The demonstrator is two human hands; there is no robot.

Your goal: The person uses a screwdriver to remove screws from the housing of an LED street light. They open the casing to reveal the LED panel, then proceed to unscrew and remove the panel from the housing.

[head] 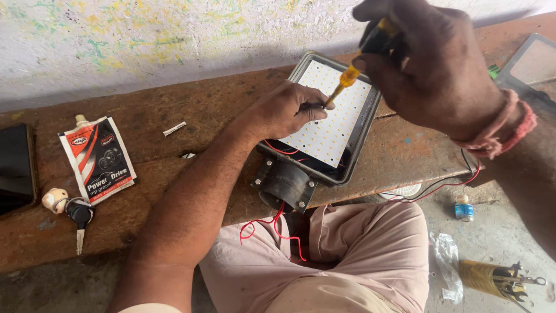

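Note:
A grey lamp housing [364, 128] with a white board of small yellow dots [336, 116] lies on a worn wooden bench [174, 133]. My left hand [286, 110] rests on the board's near-left corner and pinches the tip of a screwdriver [346, 78] against it. My right hand [425, 66] grips the screwdriver's black and amber handle from above, tilted toward the board. A black round mount [285, 185] sticks out of the housing over the bench edge, and red wires [272, 223] hang from it over my lap.
A red, white and black pouch [98, 157] lies at the left, a key with a pale fob [75, 210] below it, a dark phone [14, 168] at the far left. A grey cover [530, 64] sits at the right. On the floor stand a small bottle [464, 208] and a tool tin [492, 278].

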